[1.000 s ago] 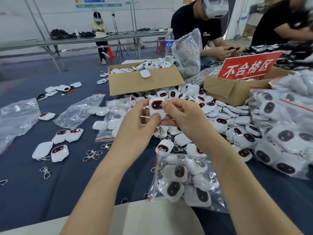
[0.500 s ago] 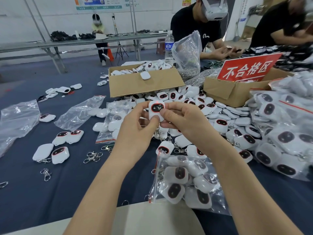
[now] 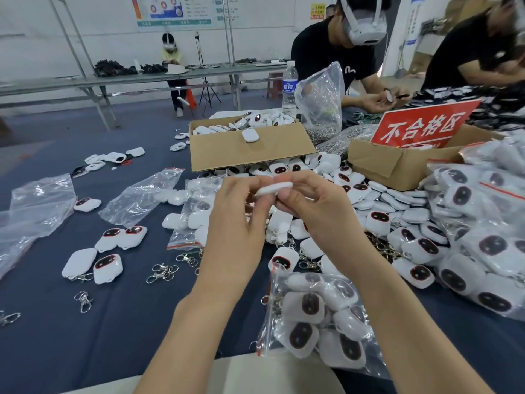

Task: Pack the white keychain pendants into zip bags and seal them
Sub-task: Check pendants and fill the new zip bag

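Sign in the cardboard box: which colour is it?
The sign is red with white characters; head view.

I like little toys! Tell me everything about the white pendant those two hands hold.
The pendant is small, white and smooth, like hard plastic, with rounded ends. It is edge-on, almost level, so it looks thin and its face is hidden. The left hand and right hand pinch its two ends above the pile on the table.
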Available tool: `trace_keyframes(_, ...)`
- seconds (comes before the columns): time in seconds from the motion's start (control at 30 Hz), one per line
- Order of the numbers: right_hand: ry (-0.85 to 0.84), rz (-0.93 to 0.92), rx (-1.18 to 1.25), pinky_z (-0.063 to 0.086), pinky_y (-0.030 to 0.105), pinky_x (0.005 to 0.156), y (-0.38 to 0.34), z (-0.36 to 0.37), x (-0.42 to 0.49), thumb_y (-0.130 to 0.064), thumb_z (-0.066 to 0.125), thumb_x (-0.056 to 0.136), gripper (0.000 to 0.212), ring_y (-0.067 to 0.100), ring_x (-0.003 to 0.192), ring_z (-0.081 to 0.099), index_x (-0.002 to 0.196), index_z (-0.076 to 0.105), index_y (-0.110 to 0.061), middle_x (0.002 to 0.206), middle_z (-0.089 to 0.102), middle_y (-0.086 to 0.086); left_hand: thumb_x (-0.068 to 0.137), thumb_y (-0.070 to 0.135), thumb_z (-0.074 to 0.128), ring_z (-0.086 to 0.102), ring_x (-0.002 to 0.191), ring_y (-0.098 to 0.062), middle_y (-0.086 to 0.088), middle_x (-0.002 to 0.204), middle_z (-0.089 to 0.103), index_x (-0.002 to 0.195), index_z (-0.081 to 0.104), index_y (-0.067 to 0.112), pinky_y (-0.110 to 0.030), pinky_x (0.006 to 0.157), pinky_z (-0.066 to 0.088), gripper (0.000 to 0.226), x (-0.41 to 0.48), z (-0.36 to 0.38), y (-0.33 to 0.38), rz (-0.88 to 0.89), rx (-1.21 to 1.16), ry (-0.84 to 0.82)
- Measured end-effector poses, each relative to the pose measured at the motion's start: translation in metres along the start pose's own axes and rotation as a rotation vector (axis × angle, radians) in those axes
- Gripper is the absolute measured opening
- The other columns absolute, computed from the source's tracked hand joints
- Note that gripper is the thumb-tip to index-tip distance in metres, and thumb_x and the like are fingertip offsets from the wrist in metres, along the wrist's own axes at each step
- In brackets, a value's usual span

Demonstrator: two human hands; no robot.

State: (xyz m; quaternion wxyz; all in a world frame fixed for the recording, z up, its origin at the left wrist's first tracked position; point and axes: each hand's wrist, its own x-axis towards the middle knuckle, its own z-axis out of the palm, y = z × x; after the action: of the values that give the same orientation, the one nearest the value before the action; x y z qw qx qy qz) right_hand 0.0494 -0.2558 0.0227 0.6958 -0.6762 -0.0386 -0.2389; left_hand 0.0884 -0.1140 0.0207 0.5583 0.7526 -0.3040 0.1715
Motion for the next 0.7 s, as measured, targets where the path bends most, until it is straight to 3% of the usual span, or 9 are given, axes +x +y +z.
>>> trace_keyframes(0.17,-0.034,-0.026,0.031,0.056,0.02,0.082,0.001,-0.001,-0.003,0.0,0.064,0.093,0.016,0.008,0.091,0.073,0.095,0.068,-0.015,0.095,0.078,-0.005,0.091,0.014,0.072,0.064,0.09,-0.001,0.013,0.097,0.064,0.091,0.066,0.035,-0.012,0.076,0.048,0.022,0.001,-0.004,0.002,-0.046,-0.082,0.04)
trace_keyframes(0.27,-0.016,0.005,0.038,0.054,0.015,0.082,0.0,0.001,-0.001,0.003,0.065,0.091,0.016,0.004,0.101,0.072,0.1,0.069,-0.01,0.113,0.075,-0.006,0.09,0.013,0.073,0.066,0.091,-0.002,0.011,0.099,0.069,0.09,0.069,0.035,-0.014,0.078,0.051,0.023,0.004,-0.008,0.003,-0.137,-0.183,-0.016)
trace_keyframes(0.33,-0.018,0.036,0.054,0.053,0.013,0.083,0.001,0.001,-0.003,0.005,0.065,0.09,0.018,0.001,0.11,0.068,0.1,0.068,-0.01,0.126,0.069,-0.001,0.09,0.024,0.074,0.068,0.091,-0.002,0.011,0.104,0.073,0.098,0.07,0.034,-0.015,0.08,0.052,0.014,0.005,-0.011,0.002,-0.279,-0.331,-0.11)
trace_keyframes(0.43,-0.058,0.088,0.083,0.051,0.01,0.083,0.003,0.001,-0.006,0.006,0.066,0.09,0.021,-0.004,0.121,0.059,0.098,0.069,-0.014,0.138,0.061,-0.001,0.088,0.037,0.071,0.071,0.093,-0.004,0.009,0.12,0.07,0.121,0.067,0.031,-0.023,0.088,0.056,0.033,0.007,-0.013,0.001,-0.435,-0.479,-0.185)
trace_keyframes(0.63,-0.109,0.089,0.096,0.05,0.01,0.089,0.012,-0.001,-0.008,-0.004,0.071,0.09,0.037,0.0,0.116,0.065,0.125,0.069,-0.016,0.122,0.071,-0.015,0.097,0.012,0.066,0.07,0.103,-0.014,0.0,0.122,0.07,0.12,0.065,0.031,-0.014,0.076,0.055,0.03,0.008,-0.016,-0.001,-0.469,-0.416,-0.132)
trace_keyframes(0.7,-0.127,0.1,0.137,0.05,0.013,0.092,0.017,-0.001,-0.008,-0.003,0.069,0.091,0.041,0.006,0.117,0.066,0.13,0.066,-0.018,0.121,0.073,-0.009,0.097,0.008,0.066,0.07,0.099,-0.011,0.003,0.12,0.071,0.121,0.066,0.03,-0.014,0.077,0.055,0.033,0.008,-0.016,-0.001,-0.466,-0.419,-0.139)
